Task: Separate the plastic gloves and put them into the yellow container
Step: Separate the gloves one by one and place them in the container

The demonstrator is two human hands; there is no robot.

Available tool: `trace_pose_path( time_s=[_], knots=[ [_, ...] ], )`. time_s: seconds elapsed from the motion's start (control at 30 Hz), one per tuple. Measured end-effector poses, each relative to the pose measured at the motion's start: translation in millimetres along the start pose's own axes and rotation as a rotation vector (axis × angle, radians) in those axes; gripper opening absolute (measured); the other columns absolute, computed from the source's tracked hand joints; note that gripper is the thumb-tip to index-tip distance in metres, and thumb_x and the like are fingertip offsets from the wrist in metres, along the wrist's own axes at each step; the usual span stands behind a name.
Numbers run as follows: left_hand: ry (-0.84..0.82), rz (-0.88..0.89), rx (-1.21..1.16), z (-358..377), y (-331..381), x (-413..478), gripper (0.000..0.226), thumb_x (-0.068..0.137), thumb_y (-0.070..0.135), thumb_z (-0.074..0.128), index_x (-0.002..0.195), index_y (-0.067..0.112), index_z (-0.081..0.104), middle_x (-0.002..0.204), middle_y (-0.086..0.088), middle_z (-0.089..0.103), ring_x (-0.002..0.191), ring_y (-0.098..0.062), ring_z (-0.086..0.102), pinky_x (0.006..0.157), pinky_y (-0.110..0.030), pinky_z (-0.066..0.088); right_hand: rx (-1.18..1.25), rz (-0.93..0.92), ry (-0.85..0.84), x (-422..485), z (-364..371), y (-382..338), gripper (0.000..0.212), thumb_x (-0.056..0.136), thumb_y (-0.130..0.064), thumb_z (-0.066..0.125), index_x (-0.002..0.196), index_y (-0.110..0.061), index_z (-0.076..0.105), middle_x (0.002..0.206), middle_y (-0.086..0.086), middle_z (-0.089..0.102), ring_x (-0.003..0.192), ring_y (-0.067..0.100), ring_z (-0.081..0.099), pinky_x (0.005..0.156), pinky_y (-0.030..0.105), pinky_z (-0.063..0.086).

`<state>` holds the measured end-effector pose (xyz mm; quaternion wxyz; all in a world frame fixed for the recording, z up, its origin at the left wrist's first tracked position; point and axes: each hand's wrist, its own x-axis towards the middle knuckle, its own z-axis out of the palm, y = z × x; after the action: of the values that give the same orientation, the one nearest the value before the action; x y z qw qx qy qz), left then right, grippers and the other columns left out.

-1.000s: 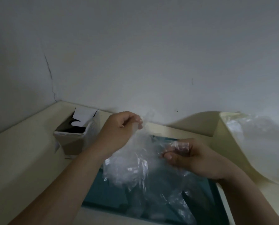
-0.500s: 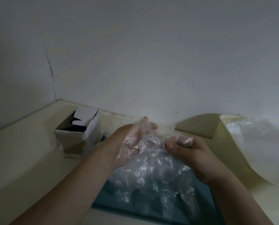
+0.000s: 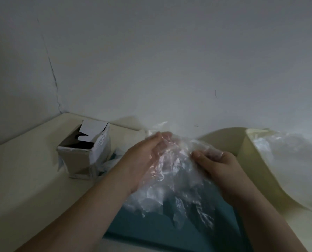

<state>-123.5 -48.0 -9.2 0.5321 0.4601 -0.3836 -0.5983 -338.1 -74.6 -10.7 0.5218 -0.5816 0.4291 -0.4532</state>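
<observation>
Pinches the clump of plastic gloves with the right hand, thumb against curled fingers; lays the left hand against its other side, fingers nearly straight behind the film. Holds the clump in the air above the teal tray, loose ends hanging toward it. Has the yellow container just right of the right hand, rim near the wrist, clear plastic inside. Has the open cardboard box left of the left forearm, apart from it, on the cream table
</observation>
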Motion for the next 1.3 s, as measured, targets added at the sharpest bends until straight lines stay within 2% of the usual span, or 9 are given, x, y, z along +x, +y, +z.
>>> trace_pose_path(
  time_s=[0.13, 0.3, 0.5, 0.63, 0.73, 0.8, 0.97, 1.1, 1.3],
  knots=[
    [0.018, 0.073, -0.235, -12, 8, 6, 0.029, 0.106, 0.023, 0.053, 0.125, 0.006, 0.067, 0.126, -0.014, 0.074, 0.113, -0.034, 0.072, 0.103, -0.049, 0.056, -0.353, -0.071, -0.181, -6, -21, -20, 0.022, 0.096, -0.014, 0.069, 0.083, 0.002, 0.077, 0.072, 0.019, 0.071, 0.065, 0.017, 0.062, 0.065, 0.029, 0.051],
    [0.048, 0.157, -0.126, -12, 11, 5, 0.027, 0.102, 0.014, 0.061, 0.123, -0.002, 0.067, 0.120, -0.025, 0.073, 0.110, -0.041, 0.073, 0.094, -0.048, 0.061, -0.175, -0.041, -0.408, -30, -23, -53, 0.023, 0.085, -0.015, 0.073, 0.103, -0.002, 0.079, 0.103, 0.024, 0.076, 0.099, 0.043, 0.072, 0.087, 0.040, 0.058],
    [-0.115, 0.180, 0.088, 7, 16, -11, 0.018, 0.101, 0.009, 0.060, 0.098, 0.010, 0.078, 0.094, -0.001, 0.080, 0.088, -0.010, 0.077, 0.069, -0.016, 0.056, -0.445, -0.278, -0.257, -21, -3, -47, 0.017, 0.091, -0.030, 0.073, 0.102, -0.022, 0.083, 0.126, -0.042, 0.060, 0.135, -0.005, 0.050, 0.112, 0.022, 0.042],
    [-0.196, 0.155, -0.011, 11, 19, -21, 0.017, 0.091, 0.016, 0.067, 0.102, 0.006, 0.076, 0.094, -0.003, 0.077, 0.089, -0.015, 0.075, 0.075, -0.026, 0.061, -0.094, -0.127, -0.394, -18, -7, -30, 0.018, 0.088, -0.019, 0.076, 0.103, -0.010, 0.081, 0.110, 0.008, 0.078, 0.108, 0.028, 0.072, 0.096, 0.041, 0.055],
    [-0.170, 0.109, -0.075, 13, 13, -22, 0.035, 0.088, 0.023, 0.073, 0.117, 0.004, 0.075, 0.112, -0.006, 0.076, 0.107, -0.022, 0.072, 0.093, -0.033, 0.060, 0.036, -0.035, -0.346, -13, -10, -19, 0.047, 0.074, -0.032, 0.090, 0.106, -0.001, 0.078, 0.110, 0.027, 0.074, 0.103, 0.045, 0.071, 0.095, 0.053, 0.055],
    [-0.162, 0.055, -0.096, 13, 7, -19, 0.034, 0.091, 0.024, 0.073, 0.120, 0.007, 0.075, 0.119, -0.007, 0.076, 0.115, -0.024, 0.069, 0.108, -0.037, 0.052, 0.085, -0.019, -0.217, -11, -6, -16, 0.048, 0.070, -0.035, 0.092, 0.098, 0.002, 0.078, 0.103, 0.027, 0.075, 0.096, 0.044, 0.072, 0.092, 0.053, 0.056],
    [-0.015, 0.014, 0.221, 19, 20, -16, 0.021, 0.105, 0.033, 0.057, 0.112, 0.020, 0.072, 0.120, 0.008, 0.065, 0.119, -0.011, 0.057, 0.103, -0.023, 0.040, 0.104, -0.073, -0.066, -18, 3, -29, 0.014, 0.090, -0.012, 0.074, 0.095, 0.000, 0.080, 0.096, 0.020, 0.078, 0.088, 0.032, 0.077, 0.076, 0.038, 0.062],
    [0.056, 0.072, 0.273, 25, 50, -17, 0.024, 0.110, 0.029, 0.048, 0.090, 0.032, 0.062, 0.095, 0.017, 0.064, 0.090, 0.002, 0.062, 0.074, -0.011, 0.046, 0.076, -0.122, -0.009, -25, 2, -37, 0.015, 0.092, -0.016, 0.076, 0.096, -0.003, 0.080, 0.091, 0.027, 0.075, 0.081, 0.038, 0.073, 0.074, 0.045, 0.060],
    [0.295, 0.266, -0.030, 24, 84, -20, 0.011, 0.107, 0.007, 0.053, 0.107, 0.007, 0.064, 0.107, -0.018, 0.079, 0.091, -0.032, 0.078, 0.079, -0.042, 0.065, -0.020, -0.143, 0.135, -43, -21, -59, 0.020, 0.093, -0.015, 0.076, 0.082, 0.003, 0.075, 0.064, 0.016, 0.063, 0.058, 0.023, 0.055, 0.055, 0.029, 0.044]
  ],
)
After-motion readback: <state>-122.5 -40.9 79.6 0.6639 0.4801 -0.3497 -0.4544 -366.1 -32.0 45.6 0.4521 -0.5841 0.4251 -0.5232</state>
